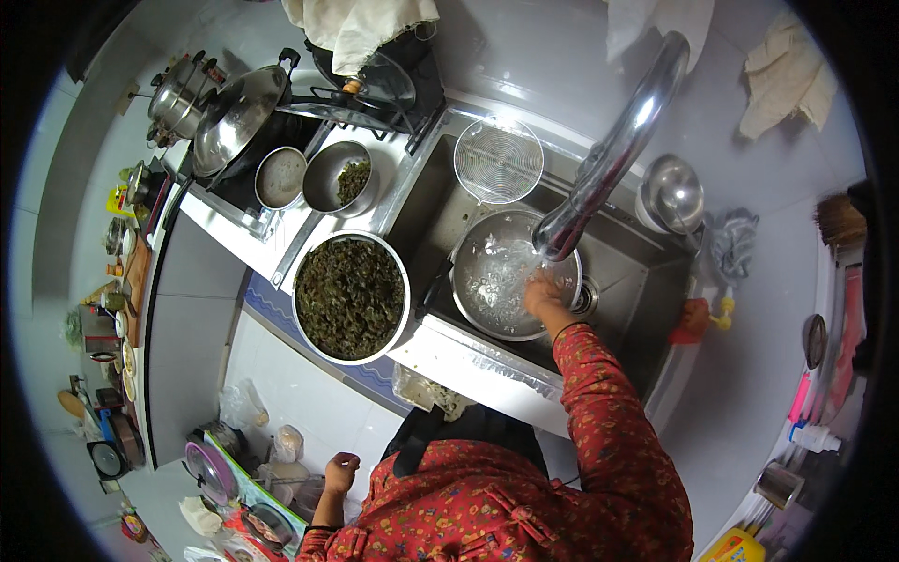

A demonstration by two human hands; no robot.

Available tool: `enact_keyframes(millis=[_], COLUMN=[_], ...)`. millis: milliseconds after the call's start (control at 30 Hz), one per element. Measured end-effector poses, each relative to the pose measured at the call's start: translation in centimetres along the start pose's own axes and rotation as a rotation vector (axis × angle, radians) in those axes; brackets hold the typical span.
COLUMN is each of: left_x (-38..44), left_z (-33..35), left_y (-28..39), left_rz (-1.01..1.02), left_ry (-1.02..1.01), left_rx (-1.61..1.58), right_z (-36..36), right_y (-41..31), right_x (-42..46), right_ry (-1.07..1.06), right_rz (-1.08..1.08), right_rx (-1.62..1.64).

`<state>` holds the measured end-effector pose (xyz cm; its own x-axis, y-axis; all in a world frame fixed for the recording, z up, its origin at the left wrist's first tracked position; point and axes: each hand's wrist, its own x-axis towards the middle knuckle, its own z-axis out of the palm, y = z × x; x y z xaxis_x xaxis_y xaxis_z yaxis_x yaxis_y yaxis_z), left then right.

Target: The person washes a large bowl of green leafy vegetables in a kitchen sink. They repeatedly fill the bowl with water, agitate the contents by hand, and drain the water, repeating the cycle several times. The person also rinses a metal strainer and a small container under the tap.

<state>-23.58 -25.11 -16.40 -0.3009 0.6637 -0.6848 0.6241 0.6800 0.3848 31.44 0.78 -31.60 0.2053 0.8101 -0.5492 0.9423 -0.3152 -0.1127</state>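
Note:
My right hand [544, 293] reaches into a metal basin [458, 298] of bubbling water in the sink. It is at the mouth of a chrome faucet [611, 151], and churning water blurs the fingers. A round wire skimmer [499, 160] rests behind the basin, across the sink. Just left of the sink, on the counter, a wide pot [405, 281] is filled with chopped dark green leaves [351, 298]. Low at my left side hangs my left hand [341, 472], its fingers curled with nothing visible in them.
A steel saucepan [319, 168] holding some greens and a smaller pan [281, 177] stand near the stove. A large lidded wok [242, 119] sits farther left. Metal bowls [671, 193] rest at the sink's right back corner. Bags and lidded pans crowd a low surface [270, 502] at lower left.

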Motion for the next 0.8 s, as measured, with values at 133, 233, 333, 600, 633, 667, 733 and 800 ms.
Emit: enact_keyframes(millis=[133, 233, 333, 600, 633, 667, 733, 800], left_x=[0.3, -0.2, 0.2, 0.7, 1.2, 1.8, 1.8, 2.1], left_z=[-0.3, -0.8, -0.7, 0.1, 0.1, 0.1, 0.3, 0.3], left_y=[0.0, 0.0, -0.2, 1.6, 1.1, 0.3, 1.2, 2.0], left_rz=[0.015, -0.007, 0.005, 0.02, 0.045, 0.07, 0.098, 0.092], left_ry=[-0.019, 0.006, 0.0, -0.039, -0.042, -0.045, -0.041, -0.05], left_rx=[-0.012, -0.022, -0.029, -0.025, -0.021, -0.016, -0.014, -0.04], right_z=[-0.8, -5.0, -5.5, -3.6, -3.6, -3.6, -6.8, -6.8], right_y=[1.0, -0.8, 0.0, 1.3, 1.3, 1.4, -0.3, 0.0], right_x=[0.4, -0.7, -0.4, -0.2, -0.5, -0.9, -3.5, -4.7], right_ry=[0.082, 0.008, 0.078, 0.031, -0.04, -0.076, -0.143, -0.108], right_rz=[-0.106, -0.225, -0.25, -0.431, -0.475, -0.445, -0.402, -0.279], right_rx=[-0.054, -0.332, -0.258, -0.267, -0.373, -0.306, -0.185, -0.158])
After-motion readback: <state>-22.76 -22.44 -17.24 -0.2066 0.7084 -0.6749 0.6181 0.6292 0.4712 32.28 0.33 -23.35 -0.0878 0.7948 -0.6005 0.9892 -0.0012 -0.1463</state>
